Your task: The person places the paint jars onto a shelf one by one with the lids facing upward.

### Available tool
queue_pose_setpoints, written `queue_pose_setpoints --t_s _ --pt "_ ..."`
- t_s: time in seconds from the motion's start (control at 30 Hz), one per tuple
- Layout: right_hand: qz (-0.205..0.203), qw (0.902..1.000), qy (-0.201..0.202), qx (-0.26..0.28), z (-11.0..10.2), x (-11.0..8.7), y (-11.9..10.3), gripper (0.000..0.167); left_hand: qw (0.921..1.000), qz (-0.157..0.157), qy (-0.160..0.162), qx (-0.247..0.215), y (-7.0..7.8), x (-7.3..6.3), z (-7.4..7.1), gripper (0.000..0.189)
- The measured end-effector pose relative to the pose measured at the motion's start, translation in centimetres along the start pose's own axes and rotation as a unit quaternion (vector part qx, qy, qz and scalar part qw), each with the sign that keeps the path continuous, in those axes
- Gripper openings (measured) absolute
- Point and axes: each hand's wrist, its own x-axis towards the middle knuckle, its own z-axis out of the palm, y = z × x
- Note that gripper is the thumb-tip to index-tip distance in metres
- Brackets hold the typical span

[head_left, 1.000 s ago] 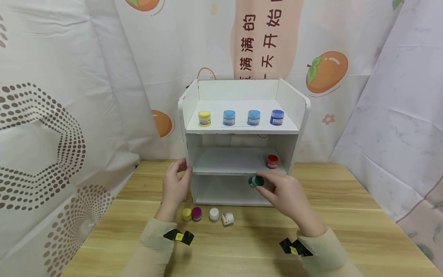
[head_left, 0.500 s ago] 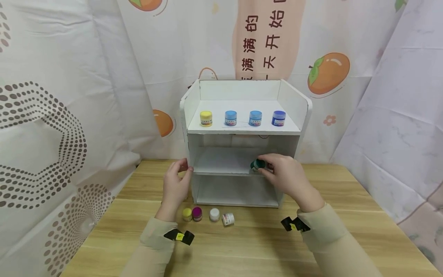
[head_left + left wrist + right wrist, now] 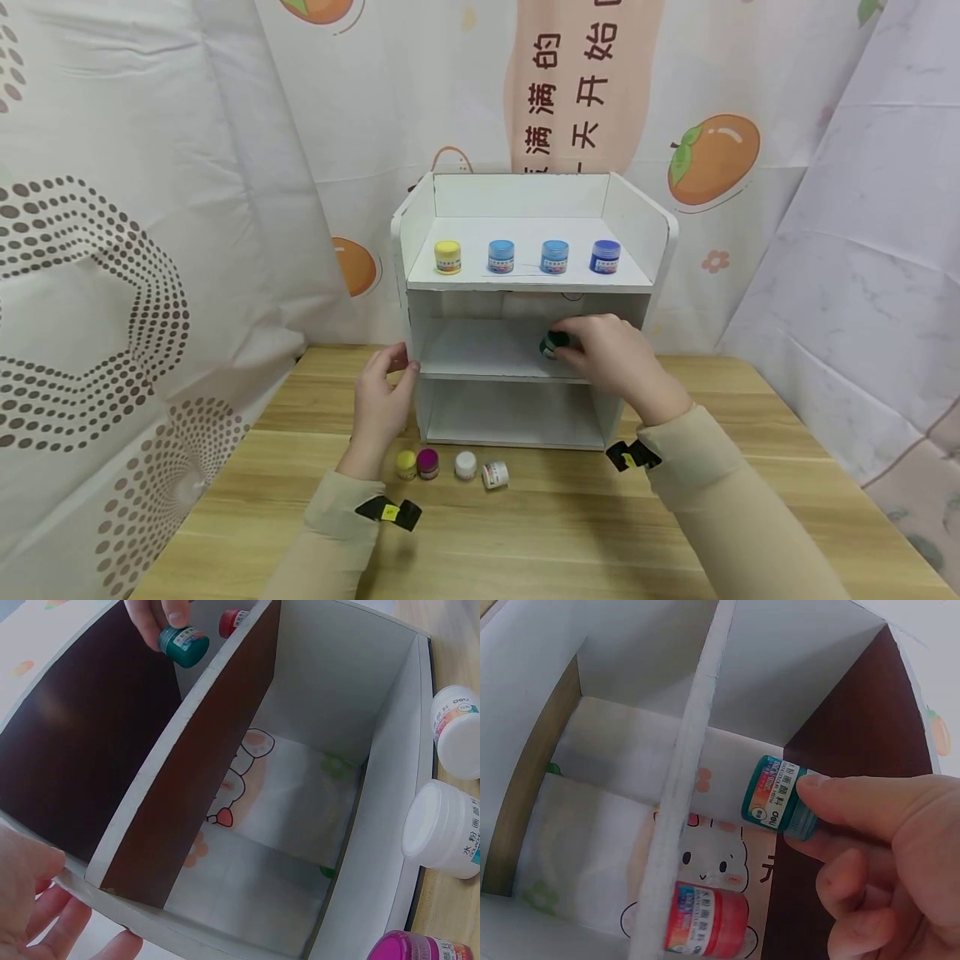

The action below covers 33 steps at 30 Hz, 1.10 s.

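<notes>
While left hand (image 3: 380,396) holds the shelf unit (image 3: 521,196), right hand (image 3: 611,354) pinches green jar (image 3: 551,344)

Top tier: yellow jar (image 3: 447,260), two light blue jars (image 3: 501,258) and dark blue jar (image 3: 605,258), upright in one row, capped. Can't tell fill levels. Middle tier: green jar is over middle board (image 3: 472,350), tilted in head view; right wrist view shows a gap between jar and board. Red jar (image 3: 716,922) sits on that board. Both wrist views catch it; in head view right hand covers it. Tabletop (image 3: 540,542), in front of unit: second yellow jar (image 3: 406,467), purple jar (image 3: 427,465), two white jars (image 3: 465,467), one tipped. Only head view gets the top row.

Hands: right thumb and fingertips pinch green jar near its cap end. Left thumb is at the side panel's front edge, fingers outside it, well apart from green jar.
</notes>
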Motion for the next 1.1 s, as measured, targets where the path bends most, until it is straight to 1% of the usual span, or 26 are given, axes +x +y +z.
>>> queue_pose_setpoints --t_s 0.27,0.57,0.87,1.1 --pt "0.021 0.9989 -0.042 0.003 -0.1 1.4 -0.1 0.028 0.9999 0.014 0.009 -0.001 -0.1 0.0 0.1 0.030" --pt "0.042 0.9957 -0.081 0.019 0.4 2.2 0.3 0.030 1.0000 0.005 -0.001 -0.002 0.0 0.1 0.2 0.030" --pt "0.051 0.9935 -0.100 0.015 0.9 2.5 0.4 0.029 0.9999 0.015 0.005 -0.006 0.2 0.1 0.0 0.031" --pt "0.051 0.9928 -0.107 0.015 1.3 2.7 0.4 0.028 0.9999 0.014 0.007 -0.002 0.0 0.0 0.0 0.030"
